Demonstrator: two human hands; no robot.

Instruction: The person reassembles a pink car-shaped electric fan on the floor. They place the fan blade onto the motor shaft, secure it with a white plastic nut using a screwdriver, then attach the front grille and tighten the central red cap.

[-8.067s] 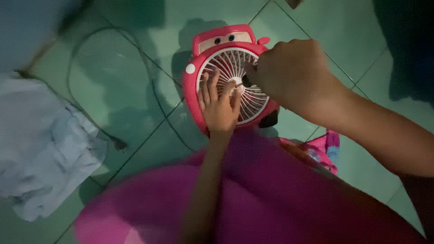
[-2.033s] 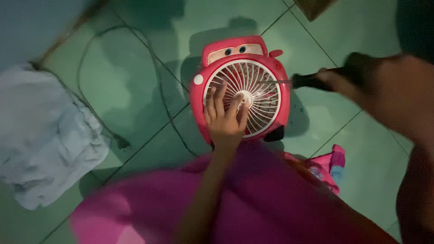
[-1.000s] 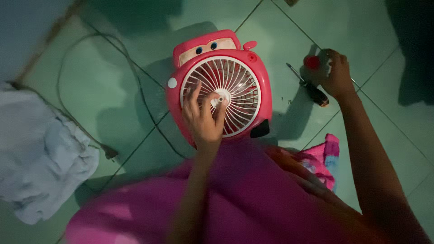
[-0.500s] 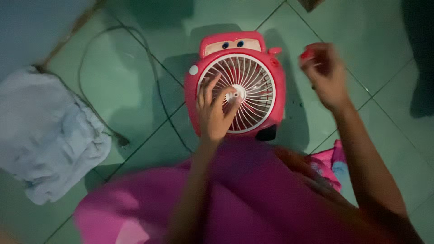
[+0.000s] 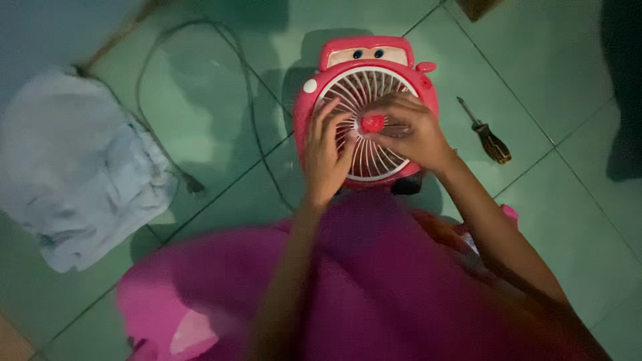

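Red fan [image 5: 364, 110] lies on the green tiled floor [image 5: 221, 100]. Left hand [image 5: 328, 154] rests spread on its grille; right hand [image 5: 408, 130] pinches a small red cap [image 5: 372, 123] at the hub. Screwdriver [image 5: 486, 132] lies nearby, untouched.

Dim, greenish light; soft shadows on the floor; foreground blurred.

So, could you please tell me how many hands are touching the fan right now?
2. The left hand lies on the left side of the fan grille; the right hand is at the centre, holding a small red cap there.
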